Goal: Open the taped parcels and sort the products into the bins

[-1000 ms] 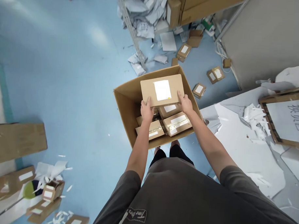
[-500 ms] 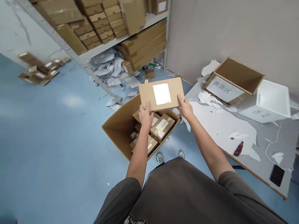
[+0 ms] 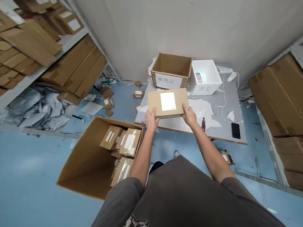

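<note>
Both hands hold a flat brown parcel (image 3: 155, 101) with a white label on top, level above the near edge of a low grey table (image 3: 227, 124). My left hand (image 3: 151, 119) grips its near left corner, fingers closed on it. My right hand (image 3: 190, 115) grips its near right corner the same way. Below and to the left, a big open carton (image 3: 87, 171) stands on the blue floor with several taped, labelled parcels (image 3: 127, 144) in it.
On the table stand an open labelled cardboard box (image 3: 171, 71), a white bin (image 3: 204, 77), a red cutter (image 3: 203, 124), a black phone (image 3: 235, 130) and a power strip with cable. Shelves of flat cardboard flank both sides. Paper scraps and small boxes litter the floor.
I have lifted the parcel out of the carton and turned to the right. The parcel is now over the table, and the carton lies to my left.
</note>
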`<state>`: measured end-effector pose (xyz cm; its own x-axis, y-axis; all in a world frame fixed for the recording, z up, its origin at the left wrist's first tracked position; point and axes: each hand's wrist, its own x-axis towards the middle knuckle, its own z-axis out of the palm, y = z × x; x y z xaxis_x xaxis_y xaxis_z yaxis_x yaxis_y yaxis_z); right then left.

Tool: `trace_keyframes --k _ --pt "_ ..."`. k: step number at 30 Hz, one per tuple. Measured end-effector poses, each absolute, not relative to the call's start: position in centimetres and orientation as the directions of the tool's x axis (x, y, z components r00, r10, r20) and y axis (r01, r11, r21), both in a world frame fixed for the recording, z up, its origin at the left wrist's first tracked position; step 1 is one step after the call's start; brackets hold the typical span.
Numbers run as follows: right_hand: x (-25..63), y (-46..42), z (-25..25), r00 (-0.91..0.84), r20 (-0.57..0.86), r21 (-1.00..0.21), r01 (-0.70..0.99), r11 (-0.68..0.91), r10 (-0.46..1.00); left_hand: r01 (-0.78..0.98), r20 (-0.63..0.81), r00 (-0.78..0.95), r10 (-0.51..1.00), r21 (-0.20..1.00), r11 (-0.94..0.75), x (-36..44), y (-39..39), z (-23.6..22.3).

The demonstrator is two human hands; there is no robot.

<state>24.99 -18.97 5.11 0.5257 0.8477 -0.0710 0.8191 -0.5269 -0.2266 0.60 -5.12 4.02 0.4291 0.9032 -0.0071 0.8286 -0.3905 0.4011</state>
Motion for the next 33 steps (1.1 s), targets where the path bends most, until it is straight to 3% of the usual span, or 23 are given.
trace_keyframes --k 9,23,33 --pt "30.7 -22.8 0.0 0.641 -0.188 -0.234 0.706 -0.668 0.744 0.793 -0.107 0.557 0.824 0.362 -0.489 8.6 -5.9 -0.8" --pt "28.9 -21.1 -8.7 0.758 -0.362 -0.233 0.491 -0.84 0.543 0.701 -0.238 0.704 0.669 0.383 -0.602 10.1 -1.4 -9.2" --pt "29.0 -21.7 -8.7 0.732 -0.392 -0.297 0.471 -0.83 0.556 0.681 -0.253 0.726 0.639 0.391 -0.619 9.9 -1.3 -9.1"
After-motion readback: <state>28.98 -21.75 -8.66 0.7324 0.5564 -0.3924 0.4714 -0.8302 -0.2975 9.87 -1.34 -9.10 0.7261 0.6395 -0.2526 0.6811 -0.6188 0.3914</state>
